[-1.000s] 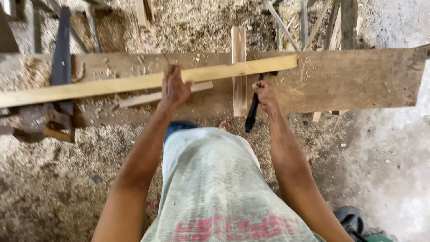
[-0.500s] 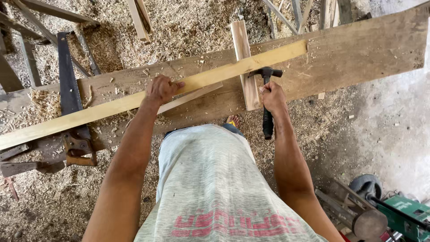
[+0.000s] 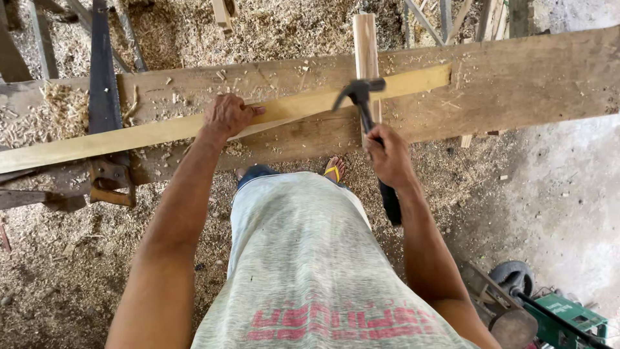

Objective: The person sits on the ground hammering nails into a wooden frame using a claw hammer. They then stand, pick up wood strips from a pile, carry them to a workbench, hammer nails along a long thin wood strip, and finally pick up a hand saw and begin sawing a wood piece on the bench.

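1. Nearest the camera, the person's grey shirt (image 3: pixel 310 271) with faded red print fills the lower middle; a foot in a yellow sandal (image 3: pixel 334 170) shows just past it on the sawdust-covered floor (image 3: pixel 58 271).
2. At lower right, a green machine (image 3: pixel 562 320) with a dark wheel stands on the floor.
3. The right hand (image 3: pixel 387 155) has its grip clamped round the black handle of a claw hammer (image 3: pixel 367 110); the hammer's head is raised over the pale strip, near the upright batten.
4. The left hand (image 3: pixel 227 116) lies palm down on the long pale wooden strip (image 3: pixel 161 131), fingers spread flat, grip not closed round it.
5. That strip lies slanting along the broad plank desk (image 3: pixel 516 84).
6. A short batten (image 3: pixel 365 45) crosses under the strip.
7. At left, a handsaw (image 3: pixel 102 84) lies across the desk, its handle hanging toward the floor.
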Demonstrator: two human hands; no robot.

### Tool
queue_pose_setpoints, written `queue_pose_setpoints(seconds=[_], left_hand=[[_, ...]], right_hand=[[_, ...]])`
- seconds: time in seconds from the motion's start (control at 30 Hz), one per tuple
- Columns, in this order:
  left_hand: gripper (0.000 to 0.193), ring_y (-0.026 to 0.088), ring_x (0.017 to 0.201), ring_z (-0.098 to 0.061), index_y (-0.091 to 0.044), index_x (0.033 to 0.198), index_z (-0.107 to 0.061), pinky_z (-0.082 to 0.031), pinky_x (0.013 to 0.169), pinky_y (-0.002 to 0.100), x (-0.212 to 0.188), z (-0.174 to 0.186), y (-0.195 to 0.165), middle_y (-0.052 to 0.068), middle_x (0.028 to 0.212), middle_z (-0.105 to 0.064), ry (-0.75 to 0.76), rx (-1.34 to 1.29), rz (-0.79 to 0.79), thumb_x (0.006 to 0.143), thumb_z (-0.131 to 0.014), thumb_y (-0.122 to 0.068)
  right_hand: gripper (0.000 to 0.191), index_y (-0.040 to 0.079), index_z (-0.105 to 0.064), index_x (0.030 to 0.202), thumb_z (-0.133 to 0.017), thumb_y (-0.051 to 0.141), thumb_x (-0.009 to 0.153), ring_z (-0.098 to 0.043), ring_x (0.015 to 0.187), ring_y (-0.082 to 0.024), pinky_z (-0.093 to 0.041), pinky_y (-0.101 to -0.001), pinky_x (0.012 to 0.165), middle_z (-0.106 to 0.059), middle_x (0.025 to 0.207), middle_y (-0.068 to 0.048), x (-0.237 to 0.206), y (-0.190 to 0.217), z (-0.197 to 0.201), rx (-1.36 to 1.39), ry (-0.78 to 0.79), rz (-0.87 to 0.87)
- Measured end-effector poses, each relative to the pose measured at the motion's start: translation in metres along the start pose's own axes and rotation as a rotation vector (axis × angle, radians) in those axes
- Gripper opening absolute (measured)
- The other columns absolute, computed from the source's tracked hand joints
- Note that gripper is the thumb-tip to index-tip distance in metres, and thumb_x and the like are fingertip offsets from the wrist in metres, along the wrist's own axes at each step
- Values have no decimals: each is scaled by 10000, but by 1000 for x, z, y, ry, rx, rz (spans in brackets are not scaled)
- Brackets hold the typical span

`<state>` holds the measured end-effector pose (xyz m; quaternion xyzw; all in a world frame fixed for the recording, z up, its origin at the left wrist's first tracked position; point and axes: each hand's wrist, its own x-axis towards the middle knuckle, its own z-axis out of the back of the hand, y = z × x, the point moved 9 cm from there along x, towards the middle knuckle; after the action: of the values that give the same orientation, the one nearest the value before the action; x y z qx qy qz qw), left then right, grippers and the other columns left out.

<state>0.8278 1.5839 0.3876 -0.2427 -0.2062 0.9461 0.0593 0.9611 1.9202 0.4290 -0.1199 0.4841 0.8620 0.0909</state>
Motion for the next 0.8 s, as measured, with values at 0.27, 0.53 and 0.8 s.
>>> queue_pose_setpoints(seconds=[0.27, 0.53, 0.8], left_hand=[[710, 382, 945, -691, -7, 799, -763, -553, 842, 489, -7, 2, -13, 250, 971, -725, -32, -30, -17, 907, -683, -703], [739, 273, 853, -666, 17, 846, -734, -578, 758, 455, -29, -17, 15, 160, 975, -690, 13, -65, 68, 974, -585, -695], [719, 316, 1033, -661, -6, 892, -777, -509, 977, 453, -28, -13, 19, 192, 1008, -714, -60, 54, 24, 955, -587, -696]], right_hand=[[138, 27, -563, 950, -698, 47, 968, -624, 813, -188, -540, -375, 705, -614, 900, -108, 40, 14, -58, -157, -144, 497], [143, 69, -527, 939, -648, 50, 1012, -660, 843, -166, -585, -336, 725, -635, 930, -69, 59, -3, -61, -125, -54, 400], [141, 44, -541, 952, -677, 41, 987, -660, 838, -216, -562, -382, 738, -639, 920, -100, 73, 13, -62, -149, -30, 370]])
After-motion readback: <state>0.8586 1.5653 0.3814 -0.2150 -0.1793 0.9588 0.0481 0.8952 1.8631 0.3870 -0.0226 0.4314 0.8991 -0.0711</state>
